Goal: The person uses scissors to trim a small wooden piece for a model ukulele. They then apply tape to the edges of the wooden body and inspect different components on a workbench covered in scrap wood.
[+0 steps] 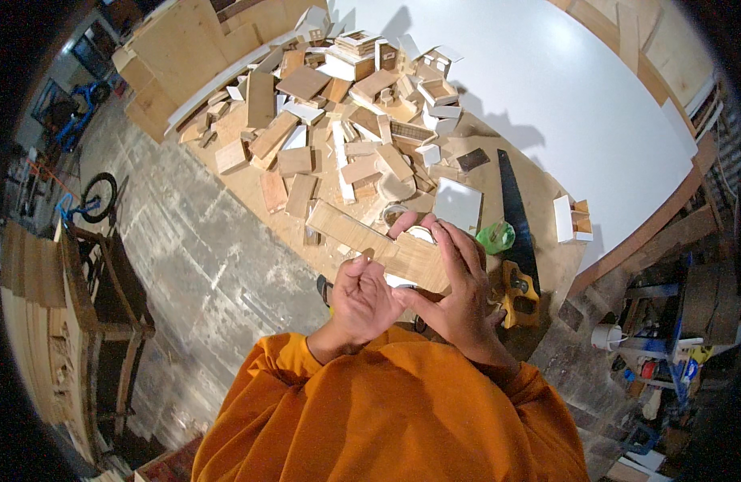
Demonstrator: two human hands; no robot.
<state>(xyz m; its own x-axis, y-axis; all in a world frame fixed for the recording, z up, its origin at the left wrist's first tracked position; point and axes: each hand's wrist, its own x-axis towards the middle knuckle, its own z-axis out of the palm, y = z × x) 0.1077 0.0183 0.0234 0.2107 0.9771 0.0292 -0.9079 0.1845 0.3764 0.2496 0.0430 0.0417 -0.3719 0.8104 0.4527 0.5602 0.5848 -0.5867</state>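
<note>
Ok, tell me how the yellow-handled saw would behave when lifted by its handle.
The saw may flex at its far end, where the long blade narrows. With the bulky handle at one end, it could feel handle-heavy.

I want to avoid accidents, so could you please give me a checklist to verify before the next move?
1. Light-brown, long-armed wooden piece secured: ok, the right hand holds it.
2. Left hand supporting it: cannot tell; the hand is open by the lower edge, contact unclear.
3. Dark-bladed saw with yellow handle out of both hands: ok, it lies to their right.
4. Green, rounded plastic object clear of the blade: cannot tell whether they touch.
5. Surface ahead free: not ok, a heap of loose brown and white wooden blocks covers it.
</note>
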